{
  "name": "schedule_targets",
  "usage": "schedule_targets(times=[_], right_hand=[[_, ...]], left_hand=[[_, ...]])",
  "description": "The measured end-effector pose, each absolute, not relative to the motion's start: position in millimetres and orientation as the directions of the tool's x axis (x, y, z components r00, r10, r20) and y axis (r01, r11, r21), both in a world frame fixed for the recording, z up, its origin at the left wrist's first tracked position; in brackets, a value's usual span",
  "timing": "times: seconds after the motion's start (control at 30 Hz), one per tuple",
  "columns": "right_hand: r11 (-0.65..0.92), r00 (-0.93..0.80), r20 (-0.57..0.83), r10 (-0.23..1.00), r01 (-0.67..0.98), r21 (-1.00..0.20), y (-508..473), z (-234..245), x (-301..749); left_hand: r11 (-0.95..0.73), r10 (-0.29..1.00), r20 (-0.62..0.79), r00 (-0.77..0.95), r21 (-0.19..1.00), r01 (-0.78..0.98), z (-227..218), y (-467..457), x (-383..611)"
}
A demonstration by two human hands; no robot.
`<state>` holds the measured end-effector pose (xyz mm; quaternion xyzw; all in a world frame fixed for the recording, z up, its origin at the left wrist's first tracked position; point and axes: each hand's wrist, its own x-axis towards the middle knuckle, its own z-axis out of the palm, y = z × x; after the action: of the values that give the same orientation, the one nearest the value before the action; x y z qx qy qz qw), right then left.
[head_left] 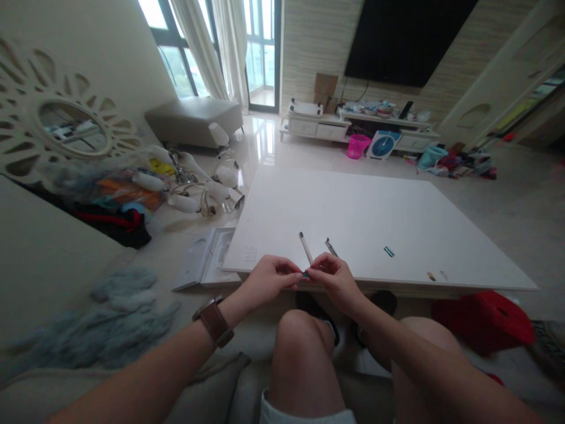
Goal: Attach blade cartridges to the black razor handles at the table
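The small green piece (305, 274) is located between the hands at the near edge of the white table (353, 212); contact with the edge cannot be determined. The fingertips of the left hand (277, 273) and right hand (330, 275) are pinched nearly together, gripping it from opposite sides. It is probably light, stiff and somewhat fragile; hold by the outer edges, with low pressure. The visible portion runs roughly left to right; fingers conceal its ends, so its facing direction is indeterminate.

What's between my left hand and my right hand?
A small green piece, pinched by the left hand and right hand; the head view shows it.
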<state>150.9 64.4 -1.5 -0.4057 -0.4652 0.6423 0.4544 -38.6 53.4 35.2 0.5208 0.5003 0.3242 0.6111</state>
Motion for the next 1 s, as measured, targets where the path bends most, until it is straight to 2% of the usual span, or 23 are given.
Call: schedule_targets(times=[0.17, 0.4, 0.63, 1.0], right_hand=[[-0.164, -0.258, -0.11, 0.96, -0.196, -0.967, 66, -2, 154], [-0.134, -0.304, -0.095, 0.948, -0.11, -0.985, 65, -4, 150], [-0.151, -0.34, -0.112, 0.934, -0.091, -0.984, 63, 3, 152], [-0.108, -0.304, -0.085, 0.949, -0.058, -0.993, 68, 7, 153]], left_hand=[[0.26, 0.913, -0.279, 0.298, 0.96, 0.102, 32, 53, -38], [0.145, 0.914, -0.211, 0.345, 0.967, 0.209, 33, 51, -40], [0.125, 0.906, -0.194, 0.375, 0.972, 0.2, 33, 51, -40], [0.229, 0.924, -0.264, 0.278, 0.961, 0.153, 35, 53, -38]])
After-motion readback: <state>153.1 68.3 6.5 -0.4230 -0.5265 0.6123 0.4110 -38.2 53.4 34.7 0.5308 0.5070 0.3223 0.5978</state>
